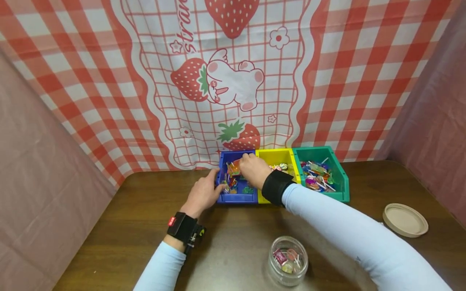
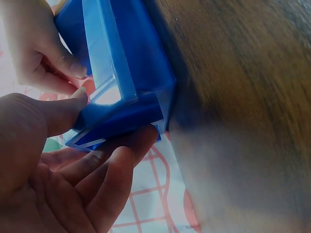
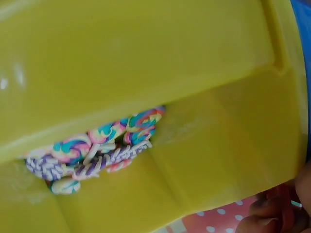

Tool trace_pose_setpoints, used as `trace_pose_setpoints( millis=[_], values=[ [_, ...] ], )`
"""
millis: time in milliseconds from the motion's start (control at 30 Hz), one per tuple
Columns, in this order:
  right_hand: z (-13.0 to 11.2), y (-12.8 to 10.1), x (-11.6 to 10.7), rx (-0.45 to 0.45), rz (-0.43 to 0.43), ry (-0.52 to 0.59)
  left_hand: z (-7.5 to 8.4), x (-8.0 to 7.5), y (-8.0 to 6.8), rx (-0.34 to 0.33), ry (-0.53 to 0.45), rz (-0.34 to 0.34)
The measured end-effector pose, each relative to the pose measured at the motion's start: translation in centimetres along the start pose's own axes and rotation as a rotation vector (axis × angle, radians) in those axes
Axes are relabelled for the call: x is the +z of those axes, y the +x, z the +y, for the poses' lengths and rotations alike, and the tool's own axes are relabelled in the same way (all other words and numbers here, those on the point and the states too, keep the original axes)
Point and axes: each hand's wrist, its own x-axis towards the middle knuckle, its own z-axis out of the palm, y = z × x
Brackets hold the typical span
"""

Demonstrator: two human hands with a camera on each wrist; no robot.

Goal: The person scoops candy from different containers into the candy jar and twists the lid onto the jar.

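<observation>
At frame centre our left hand (image 1: 202,194) clamps the blue bin (image 1: 236,197)'s left wall; our right hand (image 1: 254,169) sits inside among the candies (image 1: 231,178), its grip hidden.

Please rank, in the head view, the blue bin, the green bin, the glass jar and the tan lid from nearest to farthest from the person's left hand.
1. Blue bin: touched by the left hand.
2. Glass jar: front centre.
3. Green bin: right end of the row.
4. Tan lid: far right.

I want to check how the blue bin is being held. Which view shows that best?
The left wrist view: the left hand grips the blue bin at its corner. The head view shows the whole bin, small. The right wrist view shows only a sliver.
</observation>
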Motion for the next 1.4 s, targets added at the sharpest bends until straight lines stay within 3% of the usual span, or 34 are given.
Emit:
trace_pose_setpoints(
  millis=[200,333,633,967,1167,1400],
  values=[
    [0.5,0.2,0.1,0.029,-0.105,0.108,0.0,-0.1,0.0,-0.009,0.003,-0.005],
    [0.6,0.2,0.3,0.044,-0.130,0.150,0.1,-0.1,0.0,-0.022,-0.010,-0.016],
    [-0.1,0.8,0.8,0.120,-0.022,0.158,0.1,0.0,0.0,-0.030,-0.026,-0.010],
    [0.4,0.2,0.6,0.157,-0.075,0.230,0.0,0.1,-0.2,-0.034,-0.034,-0.018],
    [1.1,-0.4,0.5,0.223,-0.108,0.374,0.0,0.2,-0.2,-0.045,-0.034,-0.027],
    [2.0,-1.1,0.7,0.270,-0.088,0.555,0.1,0.2,0.0,-0.062,-0.045,-0.038]
  ],
)
